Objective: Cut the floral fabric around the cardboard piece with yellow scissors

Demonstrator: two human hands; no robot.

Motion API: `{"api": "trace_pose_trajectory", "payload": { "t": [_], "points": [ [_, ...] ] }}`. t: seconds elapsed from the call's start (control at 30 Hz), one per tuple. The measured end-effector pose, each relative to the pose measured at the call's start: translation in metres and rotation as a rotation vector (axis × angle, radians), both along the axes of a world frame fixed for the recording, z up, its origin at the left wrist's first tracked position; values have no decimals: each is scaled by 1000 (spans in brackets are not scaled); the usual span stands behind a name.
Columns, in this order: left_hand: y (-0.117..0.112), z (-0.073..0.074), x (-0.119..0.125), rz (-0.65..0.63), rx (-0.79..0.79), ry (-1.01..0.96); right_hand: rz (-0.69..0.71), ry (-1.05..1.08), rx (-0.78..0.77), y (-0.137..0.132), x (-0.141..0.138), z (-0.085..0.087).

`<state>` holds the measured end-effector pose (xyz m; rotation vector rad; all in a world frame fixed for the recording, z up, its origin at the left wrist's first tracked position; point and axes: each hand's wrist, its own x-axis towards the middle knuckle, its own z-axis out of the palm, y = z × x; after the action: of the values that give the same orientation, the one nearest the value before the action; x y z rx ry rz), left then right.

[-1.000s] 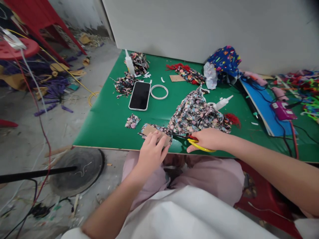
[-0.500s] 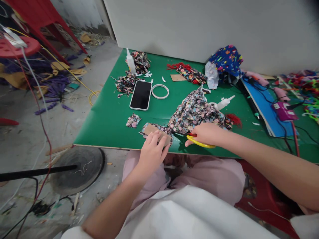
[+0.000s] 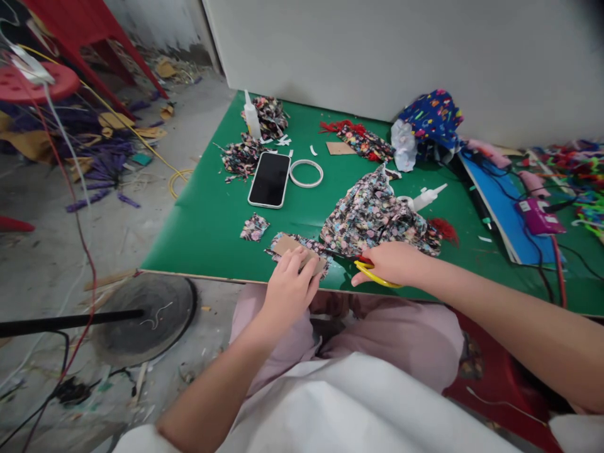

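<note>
My left hand (image 3: 293, 281) lies with fingers spread and flat, pressing a piece of brown cardboard (image 3: 285, 244) onto a strip of black floral cloth (image 3: 307, 240) near the table's front edge. In my right hand (image 3: 394, 262) are scissors with yellow-and-red handles (image 3: 377, 278), its fingers closed around them. Their blades point left, toward the strip's right end; how far apart they stand is hard to make out. Just beyond the scissors spreads a larger crumpled floral cloth (image 3: 361, 211). A small floral scrap (image 3: 255, 227) rests to the left of the strip.
Farther back on the green table (image 3: 198, 233) lie a phone (image 3: 269, 180), a white tape ring (image 3: 306, 184) and a white glue bottle (image 3: 251, 116). Another bottle (image 3: 428, 197) lies behind the large cloth. At right are a blue folder (image 3: 507, 207), cables and a purple box (image 3: 541, 216).
The scissors and my right hand have shifted slightly. A narrow gap now shows between the floral strip and the large cloth, where they met before. My left hand keeps its place on the cardboard.
</note>
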<state>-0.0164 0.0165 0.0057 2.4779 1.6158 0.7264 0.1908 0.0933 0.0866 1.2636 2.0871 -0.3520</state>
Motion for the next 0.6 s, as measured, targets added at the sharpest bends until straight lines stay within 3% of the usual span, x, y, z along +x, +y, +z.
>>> {"api": "trace_pose_trajectory", "payload": {
  "t": [0.3, 0.6],
  "points": [
    [0, -3, -1, -5, 38, -22, 5, 7, 98, -12, -16, 0],
    [1, -3, -1, -5, -2, -20, 2, 25, 287, -32, -11, -13]
  ]
}}
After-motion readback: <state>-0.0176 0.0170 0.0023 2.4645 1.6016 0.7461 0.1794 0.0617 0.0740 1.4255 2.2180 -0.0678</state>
